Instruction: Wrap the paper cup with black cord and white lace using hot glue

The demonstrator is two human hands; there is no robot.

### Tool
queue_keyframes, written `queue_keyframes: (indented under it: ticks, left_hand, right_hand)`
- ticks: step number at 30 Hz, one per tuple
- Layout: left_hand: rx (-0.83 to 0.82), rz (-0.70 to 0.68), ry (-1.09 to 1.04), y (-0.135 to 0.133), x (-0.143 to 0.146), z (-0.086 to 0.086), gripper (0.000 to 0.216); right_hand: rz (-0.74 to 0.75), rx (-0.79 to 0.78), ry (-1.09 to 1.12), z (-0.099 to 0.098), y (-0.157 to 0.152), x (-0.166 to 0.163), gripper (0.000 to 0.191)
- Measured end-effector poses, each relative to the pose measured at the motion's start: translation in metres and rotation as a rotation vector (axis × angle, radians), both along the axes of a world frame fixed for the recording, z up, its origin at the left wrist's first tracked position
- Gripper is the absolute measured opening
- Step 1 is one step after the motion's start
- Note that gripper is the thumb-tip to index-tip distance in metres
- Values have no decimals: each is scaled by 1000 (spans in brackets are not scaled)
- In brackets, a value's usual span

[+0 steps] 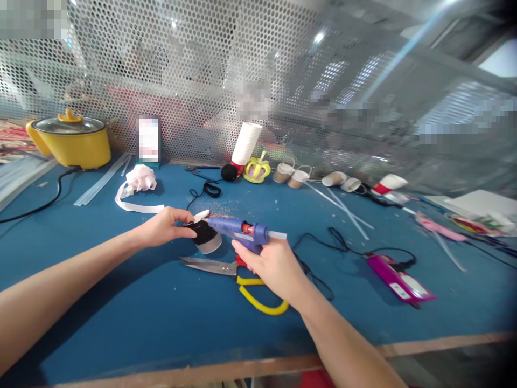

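Note:
My left hand (pixel 172 226) pinches the rim of a small cup (pixel 204 235), which lies tilted on the blue table. Black cord or yarn covers much of the cup, while a pale band shows at its lower end. In my right hand (pixel 278 267) is a blue glue gun (pixel 232 227), its nozzle at the cup's upper edge and a clear glue stick (pixel 278 235) poking out of its back. Whether the nozzle touches the cup I cannot tell. Below the gun lie scissors (pixel 214 265) with yellow handles, blades pointing left, partly hidden by my right hand.
A yellow electric pot (pixel 83 148) stands at the back left near a crumpled white ribbon (pixel 139 179). Stacked paper cups (pixel 246 143), a black yarn ball (pixel 229 172) and small baskets (pixel 298 178) line the mesh wall. A purple power strip (pixel 398 277) and cables lie right.

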State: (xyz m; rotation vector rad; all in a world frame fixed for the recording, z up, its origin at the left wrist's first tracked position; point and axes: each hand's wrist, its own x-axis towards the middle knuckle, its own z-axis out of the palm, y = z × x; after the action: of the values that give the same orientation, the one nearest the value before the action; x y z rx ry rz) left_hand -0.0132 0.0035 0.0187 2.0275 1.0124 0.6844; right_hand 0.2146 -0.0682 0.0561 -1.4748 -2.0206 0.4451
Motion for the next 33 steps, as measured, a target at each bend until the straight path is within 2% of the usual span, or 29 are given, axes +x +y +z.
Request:
queue_keyframes:
  ticks: [5, 17, 21, 24, 27, 30, 33]
  left_hand:
    - [-2, 3, -6, -1, 1, 1, 23]
    - [-3, -5, 19, 1, -2, -1, 24]
    - [-10, -11, 21, 1, -1, -1, 25]
    - [9, -13, 34, -1, 0, 1, 24]
    - [93, -8, 64, -5, 2, 5, 22]
    - [257, -31, 126, -9, 4, 10, 14]
    - [420, -65, 219, -13, 6, 13, 7]
  right_hand:
    - [23, -14, 9, 0, 0, 0, 18]
    - [-76, -89, 86, 3, 14, 7, 20]
    - [-67, -187, 171, 1, 21, 9, 23]
    - [-58, -225, 316, -5, 36, 15, 21]
    - [-180, -148, 388, -15, 60, 25, 20]
    - [-285, -136, 242, -27, 87, 34, 21]
    - [-333, -166, 138, -37, 107, 39, 32]
